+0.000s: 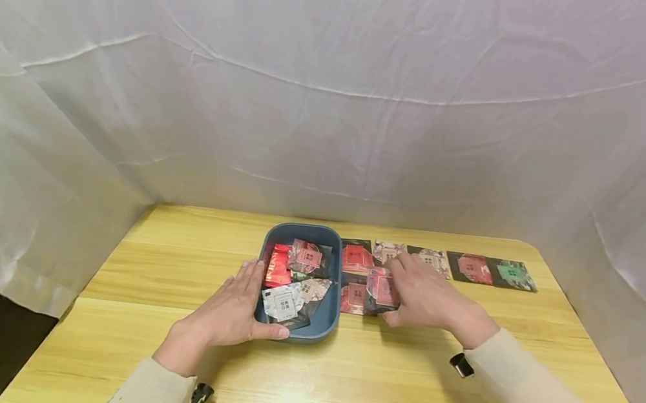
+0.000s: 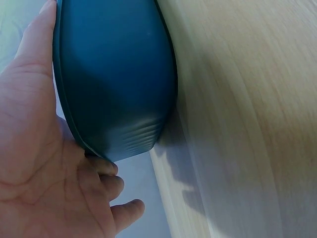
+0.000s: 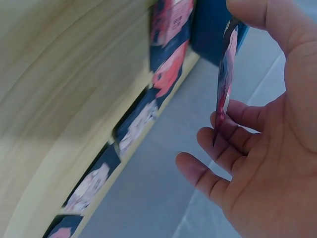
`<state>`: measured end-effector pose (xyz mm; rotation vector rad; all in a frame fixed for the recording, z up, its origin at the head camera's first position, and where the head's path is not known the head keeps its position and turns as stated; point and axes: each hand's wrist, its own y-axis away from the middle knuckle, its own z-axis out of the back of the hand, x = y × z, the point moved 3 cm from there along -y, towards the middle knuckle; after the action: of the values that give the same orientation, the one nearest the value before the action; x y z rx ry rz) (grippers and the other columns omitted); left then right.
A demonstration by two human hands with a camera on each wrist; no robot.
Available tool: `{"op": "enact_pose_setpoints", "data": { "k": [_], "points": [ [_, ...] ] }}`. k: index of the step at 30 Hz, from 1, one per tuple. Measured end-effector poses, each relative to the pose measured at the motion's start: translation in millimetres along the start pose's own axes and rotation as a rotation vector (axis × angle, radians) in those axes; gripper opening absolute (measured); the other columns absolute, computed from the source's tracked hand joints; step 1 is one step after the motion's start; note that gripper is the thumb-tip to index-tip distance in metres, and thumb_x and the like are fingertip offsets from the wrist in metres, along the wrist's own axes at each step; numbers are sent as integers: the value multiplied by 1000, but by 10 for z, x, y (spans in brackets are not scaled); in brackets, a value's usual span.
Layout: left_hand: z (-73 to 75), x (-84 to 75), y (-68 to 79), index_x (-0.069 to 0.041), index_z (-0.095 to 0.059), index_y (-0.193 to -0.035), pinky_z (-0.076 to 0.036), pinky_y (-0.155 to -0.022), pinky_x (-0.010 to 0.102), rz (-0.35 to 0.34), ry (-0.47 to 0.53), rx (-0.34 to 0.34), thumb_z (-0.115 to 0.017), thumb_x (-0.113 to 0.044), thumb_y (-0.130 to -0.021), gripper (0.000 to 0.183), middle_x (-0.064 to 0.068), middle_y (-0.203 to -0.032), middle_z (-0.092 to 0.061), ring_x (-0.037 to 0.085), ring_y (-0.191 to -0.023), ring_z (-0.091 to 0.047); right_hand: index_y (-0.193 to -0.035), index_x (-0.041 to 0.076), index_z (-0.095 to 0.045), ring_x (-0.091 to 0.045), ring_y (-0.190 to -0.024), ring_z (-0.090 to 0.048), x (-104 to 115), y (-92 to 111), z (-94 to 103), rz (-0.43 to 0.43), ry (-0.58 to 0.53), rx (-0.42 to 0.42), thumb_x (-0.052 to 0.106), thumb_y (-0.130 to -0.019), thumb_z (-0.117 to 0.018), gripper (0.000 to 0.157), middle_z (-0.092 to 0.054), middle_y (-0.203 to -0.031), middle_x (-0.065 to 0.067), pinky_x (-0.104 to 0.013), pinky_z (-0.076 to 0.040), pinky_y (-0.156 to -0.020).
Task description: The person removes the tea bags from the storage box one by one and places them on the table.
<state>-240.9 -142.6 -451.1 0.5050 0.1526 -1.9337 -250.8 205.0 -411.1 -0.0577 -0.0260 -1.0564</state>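
A dark blue plastic box point(image 1: 322, 326) stands on the table with several flat packets inside, among them a white-labelled one point(image 1: 284, 305) and a bright red one point(image 1: 278, 267). My left hand point(image 1: 231, 309) rests along its left and near rim, fingers extended; the left wrist view shows the palm beside the box wall point(image 2: 116, 74). Between thumb and fingers, my right hand point(image 1: 427, 296) holds a black packet with a red label point(image 1: 380, 288), just right of the box. The right wrist view has this packet point(image 3: 226, 74) edge-on, over the table.
A back row of packets runs right from the box, with a red-labelled one point(image 1: 356, 256) nearest it and a green-labelled one point(image 1: 511, 273) at the far end. In front, a red-labelled packet point(image 1: 352, 298) lies beside the box. Grey-white cloth point(image 1: 330, 131) encloses the table.
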Motion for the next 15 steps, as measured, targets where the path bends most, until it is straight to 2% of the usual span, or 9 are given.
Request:
{"op": "enact_pose_setpoints", "data": {
  "k": [2, 5, 9, 11, 15],
  "points": [
    [-1, 0, -2, 1, -6, -168, -17, -131, 59, 2, 4, 1, -73, -85, -75, 144, 23, -176, -7, 39, -164, -5, -128, 0, -57, -22, -94, -49, -65, 31, -17, -18, -1, 7, 46, -70, -90, 81, -56, -110, -8, -42, -50, -80],
    [-2, 0, -4, 1, -5, -168, -17, -131, 59, 3, 9, 1, -73, -85, -75, 144, 23, -176, -7, 39, -164, -5, -128, 0, -57, -26, -100, -53, -153, 76, -38, -32, 1, 18, 45, -70, -90, 81, -58, -115, -10, -48, -53, -90],
    [-1, 0, -4, 1, -5, -168, -17, -131, 59, 1, 9, 0, -73, -85, -75, 144, 23, -176, -7, 39, -164, -6, -131, -1, -57, -27, -102, -53, -232, 125, -55, -40, 8, 36, 44, -70, -89, 82, -55, -109, -7, -50, -52, -93],
    [-2, 0, -3, 1, -5, -168, -18, -131, 60, 0, 8, 1, -73, -85, -75, 144, 23, -176, -7, 40, -164, -6, -131, -1, -57, -26, -99, -52, -260, 137, -68, -43, 13, 48, 44, -70, -89, 82, -53, -105, -5, -49, -51, -89],
    [-2, 0, -2, 1, -6, -168, -18, -130, 60, 0, 6, 4, -73, -84, -75, 143, 23, -176, -7, 40, -164, -6, -132, -3, -57, -29, -103, -54, -306, 154, -106, -40, 26, 60, 44, -70, -88, 84, -56, -109, -9, -52, -52, -93]
  ]
}}
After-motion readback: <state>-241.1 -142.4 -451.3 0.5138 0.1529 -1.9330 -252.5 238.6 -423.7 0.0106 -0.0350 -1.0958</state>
